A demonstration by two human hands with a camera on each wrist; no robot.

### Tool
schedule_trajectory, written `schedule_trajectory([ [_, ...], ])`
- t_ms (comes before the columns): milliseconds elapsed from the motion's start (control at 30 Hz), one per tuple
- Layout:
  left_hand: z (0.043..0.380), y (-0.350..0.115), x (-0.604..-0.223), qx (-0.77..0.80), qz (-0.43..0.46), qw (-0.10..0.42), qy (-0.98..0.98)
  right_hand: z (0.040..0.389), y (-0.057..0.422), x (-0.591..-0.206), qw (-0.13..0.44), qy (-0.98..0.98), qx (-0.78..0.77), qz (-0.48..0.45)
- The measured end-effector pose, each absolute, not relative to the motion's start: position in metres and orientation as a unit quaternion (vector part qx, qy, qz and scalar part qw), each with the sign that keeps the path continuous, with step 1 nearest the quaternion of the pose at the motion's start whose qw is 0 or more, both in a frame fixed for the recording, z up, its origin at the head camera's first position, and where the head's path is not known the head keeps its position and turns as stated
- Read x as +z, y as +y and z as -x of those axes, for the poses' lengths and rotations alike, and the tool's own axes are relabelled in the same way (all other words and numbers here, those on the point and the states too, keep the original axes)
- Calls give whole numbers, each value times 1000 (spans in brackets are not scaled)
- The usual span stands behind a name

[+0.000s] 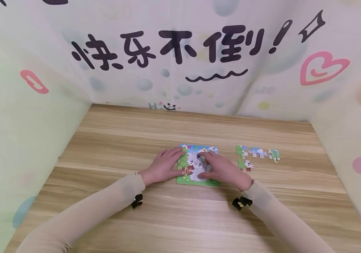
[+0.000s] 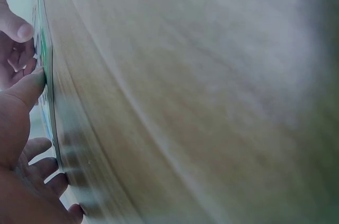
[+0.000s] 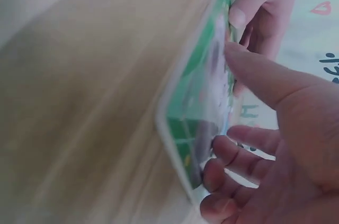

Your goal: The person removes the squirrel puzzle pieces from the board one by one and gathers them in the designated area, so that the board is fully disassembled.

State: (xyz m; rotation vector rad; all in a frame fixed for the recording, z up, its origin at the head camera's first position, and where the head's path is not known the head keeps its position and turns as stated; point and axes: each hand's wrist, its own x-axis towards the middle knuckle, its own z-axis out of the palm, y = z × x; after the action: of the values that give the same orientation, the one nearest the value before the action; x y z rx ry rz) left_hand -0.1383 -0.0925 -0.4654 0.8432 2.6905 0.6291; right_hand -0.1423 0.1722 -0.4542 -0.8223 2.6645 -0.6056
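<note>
A square picture puzzle [image 1: 194, 177] lies flat on the table, showing a pale grey furry animal with an acorn, green trees and blue sky. My left hand [image 1: 163, 167] rests along its left side, with the thumb low on the picture and the other fingers at the upper left. From the right, my right hand [image 1: 225, 170] touches the picture with spread thumb and fingers, covering part of its right side. The right wrist view has the green puzzle border [image 3: 180, 128] close under the fingertips. In the left wrist view, the left thumb [image 2: 33, 83] presses at the near edge.
Several loose puzzle pieces [image 1: 257, 152] lie in a row right of the puzzle, with another piece [image 1: 245, 164] just below. The wood-grain table [image 1: 180, 218] is bordered by printed cloth walls [image 1: 174, 88] at the back and both sides.
</note>
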Motion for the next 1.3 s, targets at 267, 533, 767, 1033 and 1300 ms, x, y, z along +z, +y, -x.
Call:
schedule_trajectory([
  [267, 139, -92, -465, 222, -294, 126, 921, 150, 161, -444, 205, 921, -213, 254],
  [533, 139, -92, -465, 222, -296, 125, 920, 154, 156, -443, 227, 923, -202, 236],
  [767, 140, -92, -466, 223, -296, 124, 921, 156, 155, -440, 237, 921, -207, 230],
  [1033, 141, -94, -470, 218, -295, 126, 922, 155, 151, -439, 235, 926, -206, 209],
  [1300, 141, -94, -470, 217, -298, 121, 922, 152, 151, -440, 225, 928, -215, 206],
])
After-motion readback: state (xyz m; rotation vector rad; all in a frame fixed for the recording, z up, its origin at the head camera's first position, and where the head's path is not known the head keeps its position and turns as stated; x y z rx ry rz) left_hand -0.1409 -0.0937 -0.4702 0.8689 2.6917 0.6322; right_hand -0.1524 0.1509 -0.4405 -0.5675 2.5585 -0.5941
